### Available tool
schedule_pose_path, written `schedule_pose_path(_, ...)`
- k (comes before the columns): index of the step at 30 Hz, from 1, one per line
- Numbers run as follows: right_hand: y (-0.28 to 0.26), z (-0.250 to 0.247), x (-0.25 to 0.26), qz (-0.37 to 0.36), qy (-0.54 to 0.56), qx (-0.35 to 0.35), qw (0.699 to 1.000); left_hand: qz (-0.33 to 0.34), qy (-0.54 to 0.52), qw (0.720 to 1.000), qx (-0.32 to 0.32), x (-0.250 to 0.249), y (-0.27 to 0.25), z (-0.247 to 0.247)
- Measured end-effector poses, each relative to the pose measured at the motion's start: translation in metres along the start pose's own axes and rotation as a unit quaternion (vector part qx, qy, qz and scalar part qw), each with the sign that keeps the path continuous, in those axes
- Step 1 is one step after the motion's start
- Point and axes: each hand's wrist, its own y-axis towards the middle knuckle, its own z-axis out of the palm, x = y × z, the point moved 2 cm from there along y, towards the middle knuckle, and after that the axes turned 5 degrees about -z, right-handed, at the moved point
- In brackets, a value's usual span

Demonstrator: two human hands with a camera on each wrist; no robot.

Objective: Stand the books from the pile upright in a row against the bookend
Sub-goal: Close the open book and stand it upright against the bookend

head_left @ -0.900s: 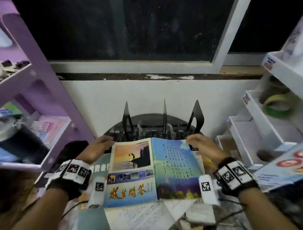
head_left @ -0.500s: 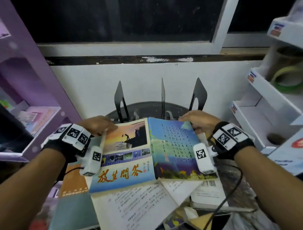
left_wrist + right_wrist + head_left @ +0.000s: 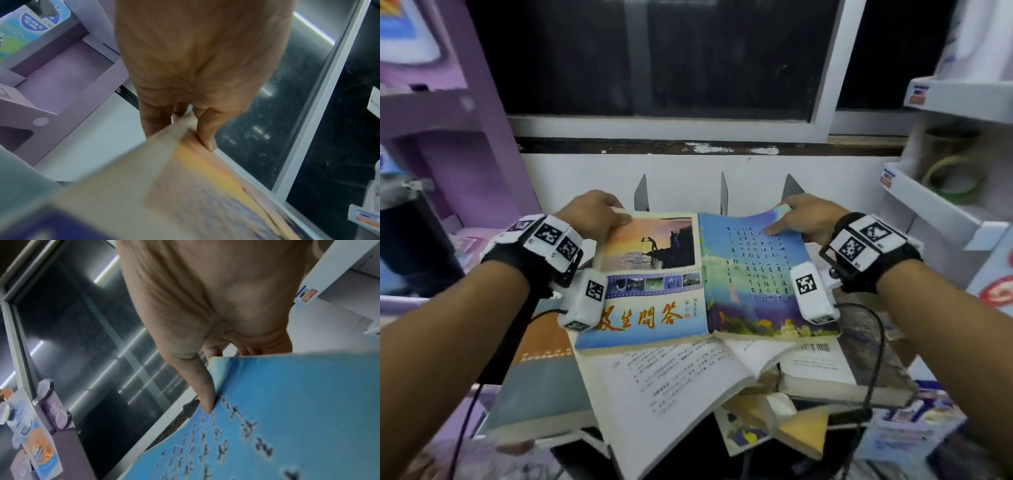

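Observation:
An open book point(image 3: 698, 274) with a sunset picture on its left cover and blue calligraphy on its right cover lies spread face down above the pile. My left hand point(image 3: 595, 216) grips its far left corner, thumb on the cover point(image 3: 205, 186). My right hand point(image 3: 804, 219) grips the far right corner, thumb on the blue cover point(image 3: 298, 410). Behind the book the black bookend's point(image 3: 723, 195) three upright fins rise against the white wall. The pile holds an open white book point(image 3: 664, 394), a teal and orange book point(image 3: 541, 377) and a white book point(image 3: 822, 366).
A purple shelf unit point(image 3: 465, 113) stands at the left, a white shelf unit point(image 3: 941, 212) with a green tape roll point(image 3: 952, 178) at the right. A dark window point(image 3: 654, 58) fills the wall above. Cables point(image 3: 876, 359) hang from both wrists.
Both hands have lifted the open book up off the pile, so it now covers the bookend's base. The head camera has tilted down and moved closer.

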Motion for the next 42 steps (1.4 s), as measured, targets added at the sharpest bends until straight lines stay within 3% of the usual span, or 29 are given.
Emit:
schedule_pose_path(6,-0.046,-0.018,0.029,-0.051,0.111,-0.074,0.99,0.044,-0.1,0.989,-0.097,-0.016,-0.033,-0.02)
schedule_pose_path(9,-0.064,-0.022,0.038,-0.092,0.1,-0.146,0.98,0.069,-0.152,0.978,-0.127,-0.022,-0.049,-0.031)
schedule_pose_path(20,-0.108,-0.03,0.056,-0.171,0.207,-0.228,0.936,0.182,-0.332,0.912,-0.159,-0.038,-0.094,-0.056)
schedule_pose_path(26,-0.121,-0.014,0.076,-0.257,0.231,-0.222,0.912,0.246,-0.381,0.885,-0.106,-0.055,-0.104,-0.049)
schedule_pose_path(34,-0.115,0.009,0.103,-0.296,0.184,-0.221,0.911,0.281,-0.422,0.862,-0.009,-0.061,-0.101,-0.041)
schedule_pose_path(42,-0.11,0.028,0.12,-0.335,0.169,-0.158,0.913,0.304,-0.43,0.85,0.033,-0.068,-0.097,-0.039)
